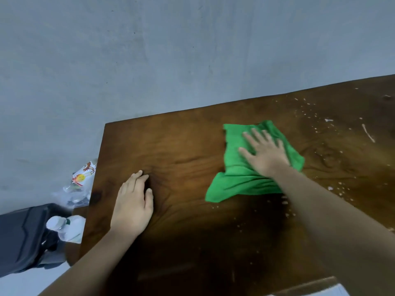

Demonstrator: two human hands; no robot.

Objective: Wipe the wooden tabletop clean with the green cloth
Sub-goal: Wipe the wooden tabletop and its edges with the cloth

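Note:
The dark wooden tabletop (192, 146) fills the lower right of the head view. A crumpled green cloth (237, 178) lies spread near its middle. My right hand (265, 154) presses flat on top of the cloth, fingers apart and pointing to the far left. My left hand (133, 204) rests palm down on bare wood near the table's left edge, holding nothing. White crumbs and streaks (367, 133) speckle the wood to the right of the cloth, with more specks (286, 201) below my right forearm.
A grey wall (149, 60) stands right behind the table's far edge. Left of the table, lower down, are a printed plastic bag (82, 178), a clear plastic bottle (68, 228) and a dark case (19, 238).

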